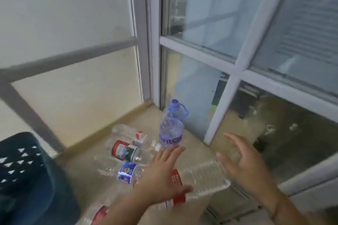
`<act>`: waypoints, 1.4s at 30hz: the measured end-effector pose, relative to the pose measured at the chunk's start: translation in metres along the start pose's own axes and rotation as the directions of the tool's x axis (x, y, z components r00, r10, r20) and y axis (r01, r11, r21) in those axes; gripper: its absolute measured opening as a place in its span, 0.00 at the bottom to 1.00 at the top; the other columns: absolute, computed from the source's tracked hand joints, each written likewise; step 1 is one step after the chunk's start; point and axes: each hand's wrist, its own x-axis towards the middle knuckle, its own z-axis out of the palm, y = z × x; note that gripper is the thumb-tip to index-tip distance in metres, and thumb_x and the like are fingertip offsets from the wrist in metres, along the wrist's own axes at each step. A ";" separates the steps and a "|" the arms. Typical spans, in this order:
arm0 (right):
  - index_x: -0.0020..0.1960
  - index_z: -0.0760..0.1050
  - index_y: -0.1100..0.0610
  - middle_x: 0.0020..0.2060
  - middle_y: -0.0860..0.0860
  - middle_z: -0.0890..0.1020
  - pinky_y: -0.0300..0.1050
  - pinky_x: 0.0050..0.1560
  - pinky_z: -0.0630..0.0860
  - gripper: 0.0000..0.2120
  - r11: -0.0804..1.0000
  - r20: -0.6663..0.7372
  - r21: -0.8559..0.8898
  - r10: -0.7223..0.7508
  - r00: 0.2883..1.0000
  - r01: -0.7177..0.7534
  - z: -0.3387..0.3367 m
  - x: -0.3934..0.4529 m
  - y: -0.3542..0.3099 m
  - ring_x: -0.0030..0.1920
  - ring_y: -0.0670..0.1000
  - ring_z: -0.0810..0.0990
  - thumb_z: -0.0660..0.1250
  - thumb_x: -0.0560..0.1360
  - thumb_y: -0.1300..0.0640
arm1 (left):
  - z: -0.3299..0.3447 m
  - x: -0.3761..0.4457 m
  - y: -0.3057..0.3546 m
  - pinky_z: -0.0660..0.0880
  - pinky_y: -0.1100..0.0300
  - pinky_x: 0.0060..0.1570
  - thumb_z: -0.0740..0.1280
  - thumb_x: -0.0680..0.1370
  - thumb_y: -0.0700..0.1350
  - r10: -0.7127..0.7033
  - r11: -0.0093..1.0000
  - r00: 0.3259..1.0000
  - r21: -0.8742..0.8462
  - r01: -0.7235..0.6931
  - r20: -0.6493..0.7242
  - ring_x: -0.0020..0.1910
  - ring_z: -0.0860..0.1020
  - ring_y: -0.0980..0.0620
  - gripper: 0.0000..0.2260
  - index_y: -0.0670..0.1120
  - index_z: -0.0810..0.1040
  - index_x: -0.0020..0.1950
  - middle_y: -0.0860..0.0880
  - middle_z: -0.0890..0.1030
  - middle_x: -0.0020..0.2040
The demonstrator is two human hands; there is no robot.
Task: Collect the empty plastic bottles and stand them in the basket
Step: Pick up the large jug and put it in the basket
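Several clear plastic bottles lie on the beige floor in a corner. A large bottle with a purple cap and handle (171,128) stands upright by the glass. A red-and-green labelled bottle (126,150) and a blue-labelled bottle (118,169) lie on their sides. A big ribbed bottle with a red label (203,179) lies between my hands. My left hand (161,173) hovers open over its label end. My right hand (245,164) is open, fingers spread, above its far end. The dark perforated basket (22,166) is at the lower left. Another red-labelled bottle (97,213) lies under my left forearm.
A cream wall with a grey railing (69,56) runs along the left. White-framed glass panes (228,86) close off the right side, meeting the wall in the corner behind the bottles. A low white frame rail (307,175) runs along the floor at the right.
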 end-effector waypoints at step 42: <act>0.74 0.56 0.45 0.70 0.40 0.70 0.45 0.69 0.72 0.58 0.821 0.357 0.564 -0.148 0.922 -0.087 0.059 0.065 0.065 0.71 0.45 0.71 0.83 0.52 0.37 | -0.003 0.074 0.030 0.76 0.52 0.62 0.79 0.66 0.61 -0.100 0.737 0.872 -0.625 -0.259 -0.479 0.66 0.77 0.50 0.42 0.49 0.64 0.73 0.53 0.76 0.69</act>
